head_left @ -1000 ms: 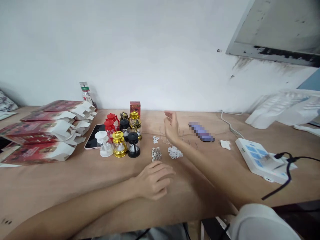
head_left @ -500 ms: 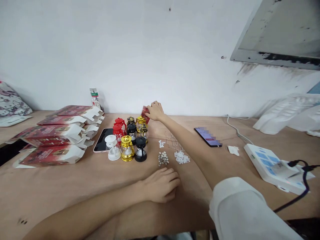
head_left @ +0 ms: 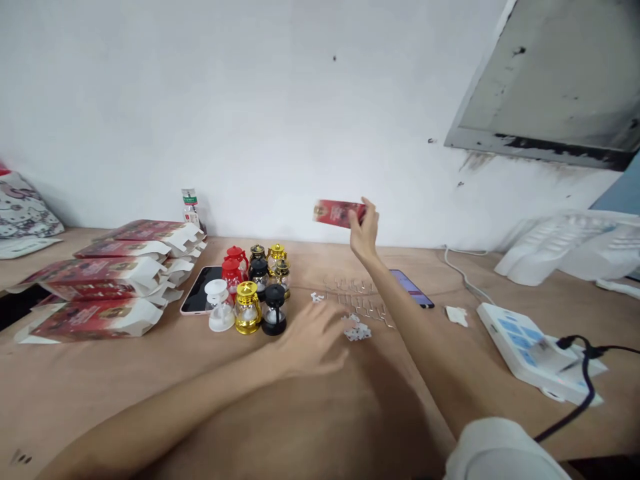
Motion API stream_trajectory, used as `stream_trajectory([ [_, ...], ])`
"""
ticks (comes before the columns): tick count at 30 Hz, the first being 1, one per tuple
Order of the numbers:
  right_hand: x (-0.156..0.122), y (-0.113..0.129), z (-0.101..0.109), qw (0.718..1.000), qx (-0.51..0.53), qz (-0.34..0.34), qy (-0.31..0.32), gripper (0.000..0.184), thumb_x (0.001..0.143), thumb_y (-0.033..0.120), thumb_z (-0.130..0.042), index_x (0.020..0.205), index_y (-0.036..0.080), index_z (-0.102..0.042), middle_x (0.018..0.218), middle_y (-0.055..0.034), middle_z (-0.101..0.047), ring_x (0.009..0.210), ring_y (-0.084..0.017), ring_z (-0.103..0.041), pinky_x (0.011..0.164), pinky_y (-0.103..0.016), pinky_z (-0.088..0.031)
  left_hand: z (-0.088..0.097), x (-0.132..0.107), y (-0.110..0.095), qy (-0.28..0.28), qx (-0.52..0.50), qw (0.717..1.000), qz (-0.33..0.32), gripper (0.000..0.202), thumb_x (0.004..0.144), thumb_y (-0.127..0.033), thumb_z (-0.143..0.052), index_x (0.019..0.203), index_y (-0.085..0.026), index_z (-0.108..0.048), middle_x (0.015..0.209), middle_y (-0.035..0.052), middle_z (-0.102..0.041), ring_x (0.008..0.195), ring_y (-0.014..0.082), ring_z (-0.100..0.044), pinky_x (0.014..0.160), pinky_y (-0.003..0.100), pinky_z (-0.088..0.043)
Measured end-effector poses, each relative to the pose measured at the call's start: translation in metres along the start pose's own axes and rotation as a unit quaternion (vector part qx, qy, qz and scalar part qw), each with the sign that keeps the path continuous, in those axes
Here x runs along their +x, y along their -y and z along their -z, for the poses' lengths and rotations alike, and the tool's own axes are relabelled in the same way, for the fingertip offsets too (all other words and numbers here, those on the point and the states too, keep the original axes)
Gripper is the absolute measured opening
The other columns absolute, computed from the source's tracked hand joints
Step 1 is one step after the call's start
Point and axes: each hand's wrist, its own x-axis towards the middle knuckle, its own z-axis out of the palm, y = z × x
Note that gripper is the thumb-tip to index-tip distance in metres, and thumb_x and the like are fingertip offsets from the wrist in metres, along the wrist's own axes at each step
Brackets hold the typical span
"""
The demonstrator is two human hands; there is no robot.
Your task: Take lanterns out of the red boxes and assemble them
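A small red printed box (head_left: 334, 212) is pinched in my right hand (head_left: 366, 230), held up off the table in front of the wall. My left hand (head_left: 315, 337) hovers low over the table with its fingers spread, slightly blurred and holding nothing. Just past its fingers lies a heap of small white pieces (head_left: 358, 330), with a few more white bits (head_left: 317, 297) farther back. Bent wire pieces (head_left: 357, 297) lie beneath my right forearm. To the left stand several miniature lanterns, among them a white one (head_left: 220, 307), a gold one (head_left: 248, 310) and a black one (head_left: 274, 312).
Red-and-white cartons (head_left: 105, 277) are stacked at the left beside a phone (head_left: 200, 293). A second phone (head_left: 411, 288) lies partly behind my right forearm. At the right are a power strip (head_left: 525, 340) with black cables and a white plastic bundle (head_left: 560, 247).
My right hand has lifted the red box from behind the lanterns and moved it right. My left hand has risen and opened its fingers, now covering the pile of small round pieces.
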Motion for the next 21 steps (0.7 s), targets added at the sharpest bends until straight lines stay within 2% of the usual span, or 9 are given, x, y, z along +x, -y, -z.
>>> stream_trajectory([
  [3, 0.006, 0.023, 0.017, 0.998, 0.024, 0.010, -0.065, 0.053, 0.087, 0.051, -0.031, 0.133, 0.025, -0.033, 0.127, -0.0120, -0.044, 0.116, -0.025, -0.043, 0.099, -0.049, -0.033, 0.045, 0.037, 0.027, -0.070, 0.076, 0.993, 0.050, 0.034, 0.081, -0.027, -0.048, 0.114, -0.017, -0.050, 0.119, 0.0130, -0.053, 0.109, 0.0282, -0.047, 0.090, 0.043, -0.035],
  [6, -0.005, 0.061, 0.022, 0.997, 0.034, 0.065, -0.038, 0.053, 0.090, 0.055, -0.022, 0.135, 0.029, -0.033, 0.130, -0.0096, -0.045, 0.121, -0.026, -0.042, 0.099, -0.050, -0.034, 0.089, 0.060, 0.049, -0.132, 0.120, 0.979, 0.101, 0.052, 0.076, -0.038, -0.056, 0.123, -0.019, -0.043, 0.131, 0.0116, -0.046, 0.125, 0.0321, -0.035, 0.100, 0.049, -0.024],
  [8, -0.022, 0.089, 0.023, 0.994, 0.041, 0.097, -0.007, 0.053, 0.091, 0.055, -0.019, 0.135, 0.031, -0.033, 0.131, -0.0083, -0.046, 0.123, -0.027, -0.041, 0.098, -0.049, -0.036, 0.106, 0.063, 0.056, -0.163, 0.143, 0.968, 0.125, 0.066, 0.070, -0.045, -0.062, 0.127, -0.020, -0.039, 0.137, 0.0114, -0.041, 0.131, 0.0344, -0.026, 0.105, 0.052, -0.012],
  [10, -0.040, 0.113, 0.024, 0.992, 0.054, 0.115, 0.025, 0.051, 0.091, 0.056, -0.019, 0.134, 0.033, -0.036, 0.131, -0.0068, -0.047, 0.123, -0.027, -0.042, 0.099, -0.048, -0.036, 0.112, 0.060, 0.060, -0.164, 0.161, 0.964, 0.133, 0.075, 0.066, -0.047, -0.066, 0.130, -0.020, -0.037, 0.140, 0.0121, -0.038, 0.133, 0.0355, -0.023, 0.107, 0.053, -0.003],
  [12, -0.054, 0.128, 0.024, 0.989, 0.067, 0.120, 0.062, 0.049, 0.091, 0.056, -0.020, 0.132, 0.036, -0.039, 0.130, -0.0051, -0.048, 0.121, -0.026, -0.044, 0.099, -0.047, -0.038, 0.110, 0.054, 0.064, -0.152, 0.174, 0.963, 0.137, 0.074, 0.065, -0.043, -0.066, 0.129, -0.019, -0.037, 0.137, 0.0126, -0.043, 0.131, 0.0350, -0.029, 0.108, 0.052, -0.002],
  [14, -0.062, 0.133, 0.023, 0.986, 0.076, 0.116, 0.092, 0.048, 0.091, 0.057, -0.021, 0.129, 0.037, -0.041, 0.128, -0.0037, -0.051, 0.119, -0.025, -0.046, 0.098, -0.046, -0.039, 0.105, 0.050, 0.068, -0.133, 0.178, 0.964, 0.148, 0.067, 0.066, -0.038, -0.063, 0.126, -0.018, -0.040, 0.128, 0.0123, -0.051, 0.122, 0.0328, -0.042, 0.107, 0.051, -0.010],
  [16, -0.062, 0.130, 0.021, 0.984, 0.086, 0.107, 0.110, 0.046, 0.091, 0.057, -0.022, 0.127, 0.037, -0.044, 0.124, -0.0026, -0.054, 0.115, -0.023, -0.050, 0.098, -0.045, -0.040, 0.102, 0.049, 0.074, -0.107, 0.177, 0.965, 0.160, 0.061, 0.065, -0.035, -0.062, 0.121, -0.018, -0.043, 0.118, 0.0115, -0.058, 0.108, 0.0301, -0.052, 0.102, 0.048, -0.024],
  [18, -0.060, 0.123, 0.018, 0.982, 0.103, 0.095, 0.123, 0.044, 0.091, 0.056, -0.024, 0.123, 0.037, -0.047, 0.121, -0.0015, -0.057, 0.112, -0.022, -0.053, 0.097, -0.044, -0.041, 0.101, 0.048, 0.078, -0.083, 0.178, 0.966, 0.168, 0.057, 0.064, -0.033, -0.061, 0.117, -0.018, -0.046, 0.109, 0.0109, -0.061, 0.098, 0.0286, -0.057, 0.091, 0.042, -0.037],
  [21, -0.054, 0.110, 0.013, 0.981, 0.148, 0.052, 0.116, 0.044, 0.091, 0.056, -0.025, 0.113, 0.032, -0.055, 0.111, -0.0032, -0.063, 0.101, -0.021, -0.059, 0.089, -0.041, -0.047, 0.103, 0.046, 0.085, -0.061, 0.175, 0.967, 0.174, 0.056, 0.063, -0.033, -0.060, 0.116, -0.017, -0.047, 0.104, 0.0115, -0.061, 0.091, 0.0291, -0.058, 0.078, 0.038, -0.042],
])
